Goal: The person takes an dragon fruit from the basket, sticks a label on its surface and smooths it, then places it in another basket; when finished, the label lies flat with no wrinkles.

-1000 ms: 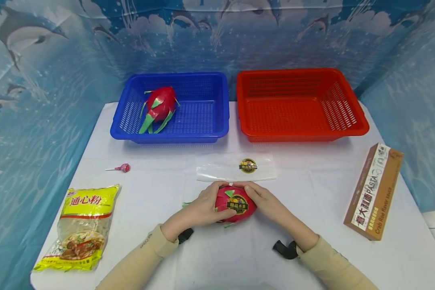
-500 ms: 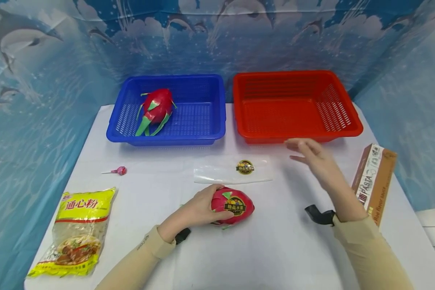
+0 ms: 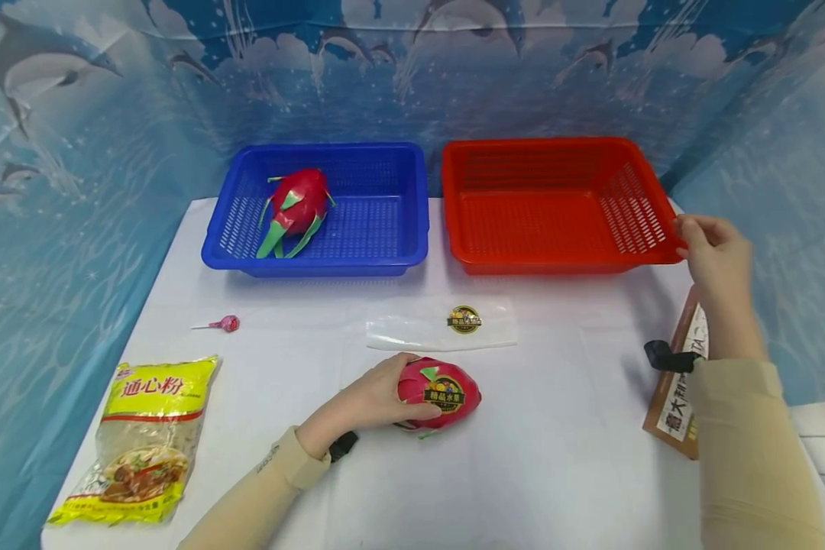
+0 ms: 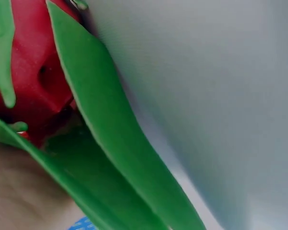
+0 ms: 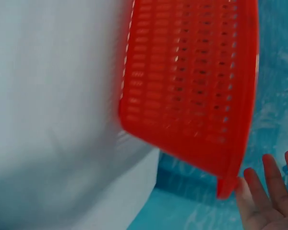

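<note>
1. White-covered surface: everything here rests on it; any basket adjustment would best be slid level along it.
2. Bright red perforated plastic basket: far right of centre. Its rim probably flexes, so a light hold near the corner should serve better than a hard push.
3. Deep blue perforated plastic basket: just left of the red one, holding a red dragon fruit with green leaves.
4. Yellow-and-clear plastic food bag: near left, well away from the work.
5. Long brown-and-white pasta box: partly hidden under the right forearm; lift the wrist enough not to nudge it.
6. Glossy pale strip with a round dark label: between the baskets and the labelled fruit.
7. Red dragon fruit with a black-and-gold label: near centre, gripped by the left hand; gentle pressure should stop it rolling.
8. Right hand: fingers apart at the red rim; I cannot tell whether they pinch it.
9. Small pink lollipop: left, out of the way.
</note>
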`<move>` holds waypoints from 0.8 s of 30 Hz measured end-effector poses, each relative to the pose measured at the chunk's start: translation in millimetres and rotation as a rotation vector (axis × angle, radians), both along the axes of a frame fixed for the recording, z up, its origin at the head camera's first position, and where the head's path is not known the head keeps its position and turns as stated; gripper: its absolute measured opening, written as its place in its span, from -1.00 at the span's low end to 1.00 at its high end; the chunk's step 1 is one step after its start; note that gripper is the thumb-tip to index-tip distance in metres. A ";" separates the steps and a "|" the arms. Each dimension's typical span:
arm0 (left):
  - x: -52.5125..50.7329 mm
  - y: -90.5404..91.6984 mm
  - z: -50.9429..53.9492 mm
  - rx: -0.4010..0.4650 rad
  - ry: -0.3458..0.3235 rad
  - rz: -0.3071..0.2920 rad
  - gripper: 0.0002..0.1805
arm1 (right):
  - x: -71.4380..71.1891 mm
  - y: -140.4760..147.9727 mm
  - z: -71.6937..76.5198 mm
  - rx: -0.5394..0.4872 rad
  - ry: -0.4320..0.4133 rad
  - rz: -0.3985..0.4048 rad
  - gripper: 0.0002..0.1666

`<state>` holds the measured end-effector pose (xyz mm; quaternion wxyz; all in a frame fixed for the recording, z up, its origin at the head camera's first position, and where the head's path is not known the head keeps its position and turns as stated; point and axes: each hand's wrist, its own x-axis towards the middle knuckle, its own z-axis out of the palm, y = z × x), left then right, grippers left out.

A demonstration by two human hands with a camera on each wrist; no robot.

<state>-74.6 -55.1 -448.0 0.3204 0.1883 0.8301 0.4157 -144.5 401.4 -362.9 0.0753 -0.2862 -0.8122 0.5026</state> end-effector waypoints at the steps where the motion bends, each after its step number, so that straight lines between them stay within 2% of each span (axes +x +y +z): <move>1: -0.3 -0.1 -0.2 0.004 0.000 -0.003 -0.11 | -2.0 3.4 -1.2 -0.004 -0.008 -0.033 -0.48; 7: -1.6 0.1 -1.6 0.020 -0.009 -0.014 -0.12 | -9.0 18.2 -9.4 -0.024 -0.054 -0.155 -0.54; 10: -1.6 0.7 -1.6 0.018 -0.013 -0.013 -0.13 | -8.9 21.2 -13.3 -0.074 -0.081 -0.199 -0.44; 15: -1.4 1.4 -2.0 0.008 -0.014 -0.011 -0.13 | -5.5 21.6 -20.0 -0.359 -0.112 -0.256 0.06; 17: -1.4 1.6 -1.7 0.004 -0.013 -0.009 -0.12 | -3.6 20.6 -22.3 -0.481 -0.120 -0.269 0.18; 21: -1.4 2.1 0.1 -0.012 0.001 -0.004 -0.11 | -1.9 17.6 -25.9 -0.623 -0.096 -0.301 -0.03; 24: -1.3 2.4 0.3 -0.031 0.019 0.003 -0.11 | -2.7 15.6 -26.6 -0.672 -0.070 -0.325 -0.17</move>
